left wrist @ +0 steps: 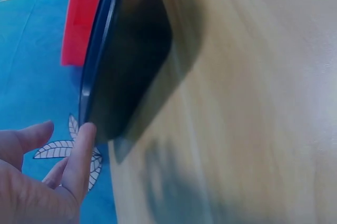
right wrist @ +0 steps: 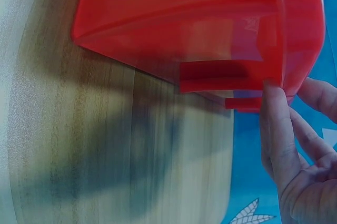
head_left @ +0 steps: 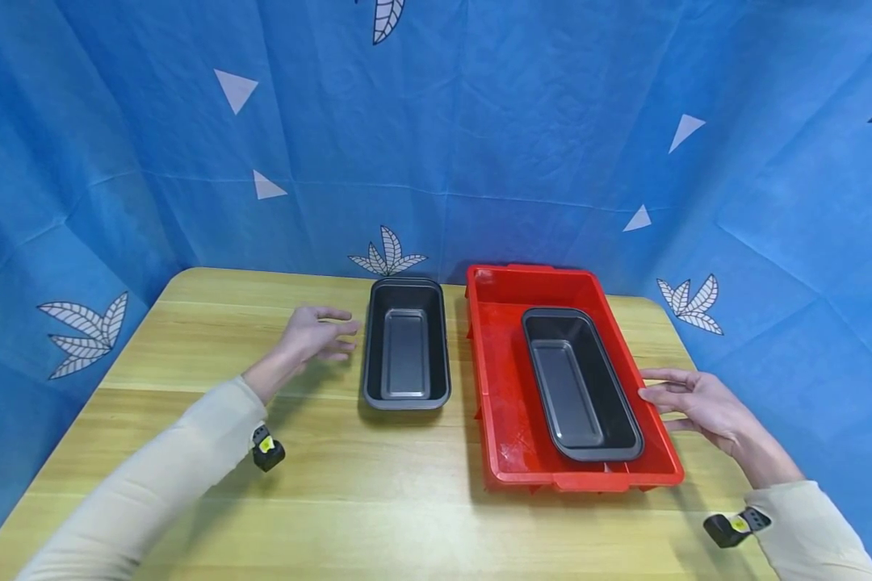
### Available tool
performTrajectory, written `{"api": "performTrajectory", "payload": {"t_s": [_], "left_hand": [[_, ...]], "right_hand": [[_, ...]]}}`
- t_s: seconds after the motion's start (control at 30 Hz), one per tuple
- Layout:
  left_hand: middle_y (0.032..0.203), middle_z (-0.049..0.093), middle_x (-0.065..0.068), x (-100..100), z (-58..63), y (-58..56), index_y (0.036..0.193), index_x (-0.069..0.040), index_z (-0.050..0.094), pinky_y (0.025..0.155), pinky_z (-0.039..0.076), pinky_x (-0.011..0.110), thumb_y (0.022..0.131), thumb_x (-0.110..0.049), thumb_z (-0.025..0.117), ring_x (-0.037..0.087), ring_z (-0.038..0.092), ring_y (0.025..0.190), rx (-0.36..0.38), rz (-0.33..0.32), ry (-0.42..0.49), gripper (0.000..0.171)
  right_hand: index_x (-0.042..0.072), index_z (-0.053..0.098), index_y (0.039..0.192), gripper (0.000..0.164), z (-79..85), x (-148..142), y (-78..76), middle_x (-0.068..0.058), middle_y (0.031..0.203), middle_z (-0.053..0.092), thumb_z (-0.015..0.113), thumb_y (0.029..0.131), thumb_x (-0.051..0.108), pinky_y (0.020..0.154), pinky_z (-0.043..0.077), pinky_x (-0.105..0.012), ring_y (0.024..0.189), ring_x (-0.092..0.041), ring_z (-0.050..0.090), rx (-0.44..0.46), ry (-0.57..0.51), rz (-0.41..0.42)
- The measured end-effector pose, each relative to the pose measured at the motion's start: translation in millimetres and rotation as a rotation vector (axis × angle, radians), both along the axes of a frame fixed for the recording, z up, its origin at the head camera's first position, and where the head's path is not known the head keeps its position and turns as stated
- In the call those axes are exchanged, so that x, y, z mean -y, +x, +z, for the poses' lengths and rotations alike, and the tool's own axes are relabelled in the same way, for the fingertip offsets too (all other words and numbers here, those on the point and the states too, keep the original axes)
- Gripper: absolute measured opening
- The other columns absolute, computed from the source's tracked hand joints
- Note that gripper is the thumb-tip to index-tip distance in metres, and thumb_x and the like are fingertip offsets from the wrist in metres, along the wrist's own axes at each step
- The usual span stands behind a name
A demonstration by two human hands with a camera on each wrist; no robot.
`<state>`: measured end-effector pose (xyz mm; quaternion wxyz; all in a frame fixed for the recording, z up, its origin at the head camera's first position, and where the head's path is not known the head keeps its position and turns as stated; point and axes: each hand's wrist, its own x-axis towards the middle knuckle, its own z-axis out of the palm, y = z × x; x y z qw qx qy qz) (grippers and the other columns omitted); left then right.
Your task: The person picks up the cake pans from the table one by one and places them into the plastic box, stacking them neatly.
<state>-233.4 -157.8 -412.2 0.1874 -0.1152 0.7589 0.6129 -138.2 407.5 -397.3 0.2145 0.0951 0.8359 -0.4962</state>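
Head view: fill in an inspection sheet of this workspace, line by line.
Surface: wood-grain table, pale yellow-brown.
Job's things: red plastic tray on the table; one dark loaf pan lying inside it, another, the left loaf pan, on the table left of the tray.
Clutter: nothing seen.
Hands: left hand open beside the left loaf pan; right hand at the tray's right rim, firmness of grip unclear.
Cables: nothing seen.
Surroundings: blue cloth printed with leaves and pale triangles.
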Motion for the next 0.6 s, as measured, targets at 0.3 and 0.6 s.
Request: {"api": "performTrajectory", "payload": {"t_s": [0.3, 0.6], "left_hand": [[0.142, 0.065, 0.026, -5, -16.1, 1.5, 0.151, 0.000, 0.051, 0.083, 0.068, 0.034, 0.098, -0.022, 0.076, 0.018, 0.080, 0.089, 0.024, -0.016, 0.020, 0.062], [0.133, 0.072, 0.024, -15, -25.9, 4.1, 0.149, 0.002, 0.053, 0.081, 0.068, 0.034, 0.097, -0.022, 0.079, 0.017, 0.077, 0.087, 0.024, -0.032, 0.028, 0.063]], "right_hand": [[-0.007, 0.034, 0.159, 0.072, 0.7, 1, 0.3, 0.017, 0.103, 0.077, 0.066, 0.105, 0.029, 0.085, 0.068, -0.035, 0.094, -0.009, 0.076, -0.009, -0.019, 0.000], [-0.007, 0.035, 0.159, 0.072, -0.5, 0, 0.8, 0.017, 0.102, 0.077, 0.066, 0.105, 0.028, 0.084, 0.068, -0.035, 0.094, -0.010, 0.076, -0.012, -0.023, -0.009]]}}
